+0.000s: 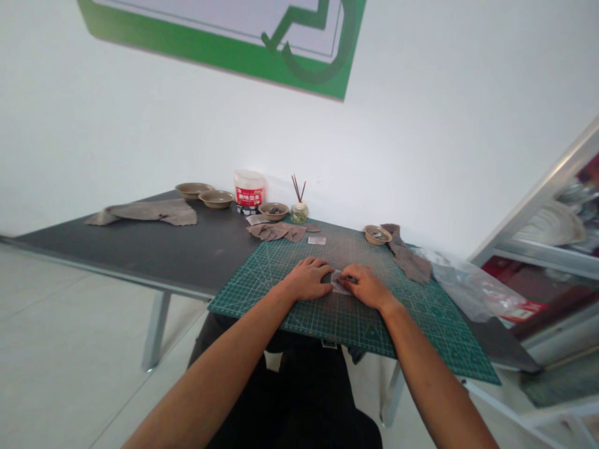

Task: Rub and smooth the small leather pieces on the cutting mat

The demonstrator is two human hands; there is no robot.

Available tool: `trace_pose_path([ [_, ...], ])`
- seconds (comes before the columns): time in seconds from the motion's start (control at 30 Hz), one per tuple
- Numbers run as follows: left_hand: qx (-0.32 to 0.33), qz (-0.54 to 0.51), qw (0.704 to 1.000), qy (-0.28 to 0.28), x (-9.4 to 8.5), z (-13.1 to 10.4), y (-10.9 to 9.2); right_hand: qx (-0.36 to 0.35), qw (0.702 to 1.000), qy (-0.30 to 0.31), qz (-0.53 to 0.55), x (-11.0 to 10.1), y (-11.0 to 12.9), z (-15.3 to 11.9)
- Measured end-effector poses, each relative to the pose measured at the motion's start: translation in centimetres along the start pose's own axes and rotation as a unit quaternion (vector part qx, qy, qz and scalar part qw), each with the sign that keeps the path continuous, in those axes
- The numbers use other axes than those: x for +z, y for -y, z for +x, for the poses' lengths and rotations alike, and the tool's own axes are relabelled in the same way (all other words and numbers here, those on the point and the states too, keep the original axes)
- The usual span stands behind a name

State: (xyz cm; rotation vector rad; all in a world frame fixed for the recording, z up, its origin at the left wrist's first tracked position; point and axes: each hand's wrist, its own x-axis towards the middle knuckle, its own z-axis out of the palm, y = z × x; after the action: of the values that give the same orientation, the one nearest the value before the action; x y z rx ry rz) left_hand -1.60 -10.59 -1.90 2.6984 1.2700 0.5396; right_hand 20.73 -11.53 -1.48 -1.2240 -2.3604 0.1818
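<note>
My left hand [309, 279] lies flat on the green cutting mat [262, 280], thumb apart, with its fingertips at the left edge of a small pale grey rectangular piece [337, 287]. Over the right part of that piece, my right hand [367, 284] has its thumb and fingers pinched together. A small dark thing shows at those fingertips, too small to name. Farther back on the mat lies another small pale rectangle [317, 241]. A crumpled brown-grey cloth [278, 231] rests at the mat's far left edge.
Along the wall stand shallow bowls [218, 199], a white tub with a red label [249, 193] and a reed diffuser [299, 211]. Grey cloth [150, 212] lies on the dark table [187, 249]. At right are a bowl [377, 234], another cloth [408, 259] and a clear plastic bag [472, 287].
</note>
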Motion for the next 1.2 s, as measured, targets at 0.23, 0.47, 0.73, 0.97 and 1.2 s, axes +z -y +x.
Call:
trace_pose_path([
  [0.23,0.007,0.004,1.000,-0.011,0.2,0.0,0.2,0.040,0.998,-0.025,-0.040,-0.8,-0.5,0.0],
  [0.47,0.005,0.004,1.000,-0.001,0.0,-0.1,0.0,-0.003,1.000,0.012,0.016,-0.3,0.4,-0.3],
  [0.73,0.004,0.004,1.000,-0.011,0.2,-0.1,0.1,0.040,0.999,-0.012,-0.003,-1.1,-0.4,-0.2],
  [0.97,0.003,-0.002,1.000,-0.007,0.1,-0.1,0.1,0.034,0.999,-0.003,0.009,-0.1,0.4,0.1],
  [1.2,0.002,0.003,1.000,-0.010,0.2,0.0,0.2,0.066,0.997,-0.029,-0.024,-1.0,-0.6,-0.5],
])
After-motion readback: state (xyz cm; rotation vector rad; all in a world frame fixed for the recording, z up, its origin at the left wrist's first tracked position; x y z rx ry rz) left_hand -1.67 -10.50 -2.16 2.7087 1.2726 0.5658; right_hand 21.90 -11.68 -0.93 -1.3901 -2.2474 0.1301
